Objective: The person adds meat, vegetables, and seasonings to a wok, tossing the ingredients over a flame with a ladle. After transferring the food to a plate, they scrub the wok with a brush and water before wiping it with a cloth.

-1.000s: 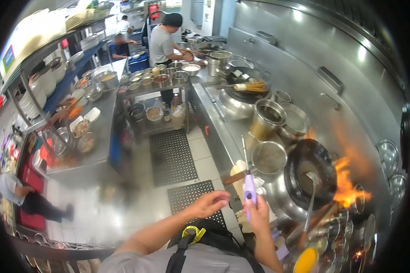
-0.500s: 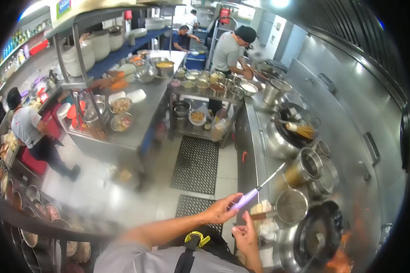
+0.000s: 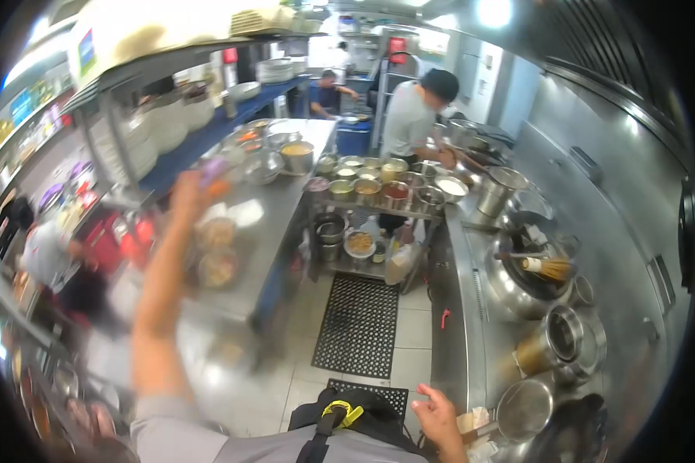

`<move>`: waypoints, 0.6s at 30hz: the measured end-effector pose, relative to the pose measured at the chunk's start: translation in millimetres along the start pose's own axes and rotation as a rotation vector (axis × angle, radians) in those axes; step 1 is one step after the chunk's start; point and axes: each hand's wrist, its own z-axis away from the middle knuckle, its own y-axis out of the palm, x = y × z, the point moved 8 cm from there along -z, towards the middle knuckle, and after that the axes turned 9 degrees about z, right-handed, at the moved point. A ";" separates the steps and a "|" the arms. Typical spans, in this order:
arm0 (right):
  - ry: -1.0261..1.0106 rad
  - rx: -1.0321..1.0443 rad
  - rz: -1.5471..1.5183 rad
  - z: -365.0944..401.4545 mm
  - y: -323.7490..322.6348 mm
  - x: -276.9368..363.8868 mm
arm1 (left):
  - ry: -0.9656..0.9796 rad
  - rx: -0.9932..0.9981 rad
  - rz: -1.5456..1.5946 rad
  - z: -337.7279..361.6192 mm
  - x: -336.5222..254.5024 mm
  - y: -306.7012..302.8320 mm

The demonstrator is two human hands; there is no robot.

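My left hand [image 3: 187, 193] is stretched out over the steel counter on the left, blurred by motion. A purple-handled tool [image 3: 213, 171] is in its grip; its thin metal shaft, plain in the earlier frame, cannot be made out now. Close by on the counter are orange pieces [image 3: 219, 187] and bowls of food [image 3: 218, 268]. At the lower right, my right hand [image 3: 438, 420] is open and holds nothing, its fingers loosely bent. Beside it lies a round strainer [image 3: 525, 409] with its handle pointing toward that hand.
A co-worker [image 3: 413, 116] stands at the far stoves, and another [image 3: 50, 251] is at the left. Sauce containers fill a rack [image 3: 363, 202] ahead. A brush [image 3: 550, 268] rests in a wok on the right. Black mats [image 3: 355, 324] cover part of the floor.
My left hand has swung from the stove side far left over the counter, carrying the purple-handled tool. My right hand has shifted slightly right and down in view. The view has tilted up a little.
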 end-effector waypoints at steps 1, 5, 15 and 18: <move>-0.022 -0.012 0.042 -13.0 -0.8 8.8 | -0.190 0.114 -0.009 -23.2 -14.9 -19.5; -0.026 -0.024 0.114 -60.5 2.3 34.3 | -0.053 0.141 -0.173 -70.8 87.3 1.9; 0.002 0.052 0.151 -113.6 41.5 36.4 | -0.122 0.233 -0.279 -98.9 213.4 65.3; 0.011 0.048 0.152 -117.5 46.0 39.3 | -0.149 0.281 -0.325 -99.8 191.5 62.4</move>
